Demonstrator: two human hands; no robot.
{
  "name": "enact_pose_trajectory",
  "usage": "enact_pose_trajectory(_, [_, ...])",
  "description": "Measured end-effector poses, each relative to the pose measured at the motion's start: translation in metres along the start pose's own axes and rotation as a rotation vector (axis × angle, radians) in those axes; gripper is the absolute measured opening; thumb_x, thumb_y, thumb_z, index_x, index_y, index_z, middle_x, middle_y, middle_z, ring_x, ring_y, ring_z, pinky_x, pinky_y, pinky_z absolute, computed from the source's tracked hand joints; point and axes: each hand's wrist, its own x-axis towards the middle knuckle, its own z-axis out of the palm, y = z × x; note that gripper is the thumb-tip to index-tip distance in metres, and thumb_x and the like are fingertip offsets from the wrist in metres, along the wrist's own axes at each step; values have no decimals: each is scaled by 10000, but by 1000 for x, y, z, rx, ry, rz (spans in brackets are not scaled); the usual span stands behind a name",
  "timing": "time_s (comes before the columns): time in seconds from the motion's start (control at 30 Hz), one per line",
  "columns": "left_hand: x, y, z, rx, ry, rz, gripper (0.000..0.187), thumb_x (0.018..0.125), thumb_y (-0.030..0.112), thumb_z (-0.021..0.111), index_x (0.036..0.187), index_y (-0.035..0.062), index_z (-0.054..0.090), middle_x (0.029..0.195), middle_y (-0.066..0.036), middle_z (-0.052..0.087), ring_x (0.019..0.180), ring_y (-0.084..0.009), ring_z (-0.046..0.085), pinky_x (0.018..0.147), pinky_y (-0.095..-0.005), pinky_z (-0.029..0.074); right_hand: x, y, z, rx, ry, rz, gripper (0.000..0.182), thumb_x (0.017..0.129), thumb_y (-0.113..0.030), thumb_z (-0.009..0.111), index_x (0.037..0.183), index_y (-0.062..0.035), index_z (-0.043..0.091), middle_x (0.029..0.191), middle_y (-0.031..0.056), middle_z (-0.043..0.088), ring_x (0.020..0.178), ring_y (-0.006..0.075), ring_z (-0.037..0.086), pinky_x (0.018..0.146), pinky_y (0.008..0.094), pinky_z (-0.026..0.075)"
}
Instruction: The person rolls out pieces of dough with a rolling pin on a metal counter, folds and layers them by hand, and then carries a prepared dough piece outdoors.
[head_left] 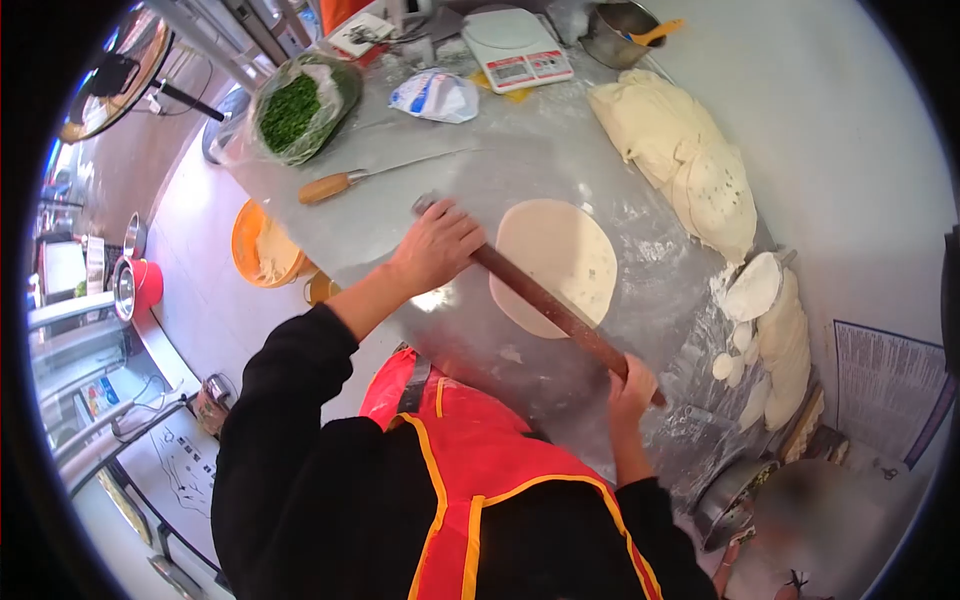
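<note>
on the floured grey steel worktop (400, 215), you are pressing a long brown wooden rolling pin (545, 300) across a thin round disc of pale dough (560, 250), with your left hand (437, 245) curled over the pin's far end and your right hand (632, 385) wrapped closed around its near end. you are judging by the disc's flatness that the rolling is well along, and the next stroke is calling for even pressure from both ends so the sheet is not tearing.

The person wears a black long-sleeved top whose sleeves end just behind each bare hand (437, 245), and over it a red apron (470, 450) edged with orange-yellow piping.
</note>
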Motion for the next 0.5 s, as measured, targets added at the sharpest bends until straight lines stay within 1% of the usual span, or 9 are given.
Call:
enact_pose_trajectory(0.07, [33,0,30,27,184,55,448,851,302,643,1203,39,558,1308,-113,552,1286,-264,464,1099,-423,316,-11,-27,9,-78,-74,271,483,899,-153,574,1358,-53,464,1307,192,520,1199,380,486,995,521,340])
enact_pose_trajectory(0.1, [50,2,47,0,159,25,524,866,333,628,1280,41,495,1381,-120,478,1334,-263,402,1122,-436,282,-8,-28,12,-117,-112,400,483,927,-175,544,1385,-54,450,1357,204,500,1247,382,470,1020,523,327])
enact_pose_trajectory(0.2, [108,8,82,-20,75,-39,695,919,428,549,1463,57,327,1549,-127,285,1447,-252,239,1174,-468,184,15,9,47,-425,173,468,519,1011,-296,377,1475,-67,340,1497,192,362,1383,363,340,1079,570,255])
enact_pose_trajectory(0.23, [142,10,84,11,55,-36,709,943,462,502,1492,70,283,1571,-118,240,1461,-243,200,1181,-475,155,37,22,42,-370,179,499,533,1024,-327,321,1489,-67,307,1527,180,314,1410,353,294,1090,592,222])
enact_pose_trajectory(0.27, [175,14,90,38,143,3,695,952,487,469,1486,75,296,1566,-102,259,1460,-236,203,1182,-469,138,62,45,32,-321,187,530,550,1037,-358,265,1504,-66,275,1556,168,266,1437,343,249,1101,614,190])
enact_pose_trajectory(0.3, [211,15,94,67,240,42,686,962,512,436,1480,80,310,1561,-86,278,1458,-228,206,1184,-464,121,86,70,28,-361,242,542,550,1036,-349,283,1500,-53,275,1548,174,280,1428,352,261,1099,614,194])
enact_pose_trajectory(0.37, [268,17,99,48,323,94,689,968,513,422,1510,124,249,1591,-67,199,1472,-231,161,1187,-466,104,115,101,21,-421,304,547,552,1035,-337,308,1499,-41,267,1542,185,285,1425,362,259,1100,613,198])
enact_pose_trajectory(0.43, [283,19,97,60,303,118,692,967,518,423,1510,125,250,1587,-63,215,1471,-234,167,1187,-463,105,128,109,15,-451,322,531,557,1035,-331,320,1505,-41,249,1546,196,266,1437,364,231,1105,610,197])
enact_pose_trajectory(0.5, [270,15,101,43,257,137,699,956,523,439,1496,109,282,1565,-74,268,1459,-240,204,1184,-466,121,108,82,22,-305,299,518,556,1030,-319,336,1497,-26,264,1530,209,293,1424,379,252,1109,607,189])
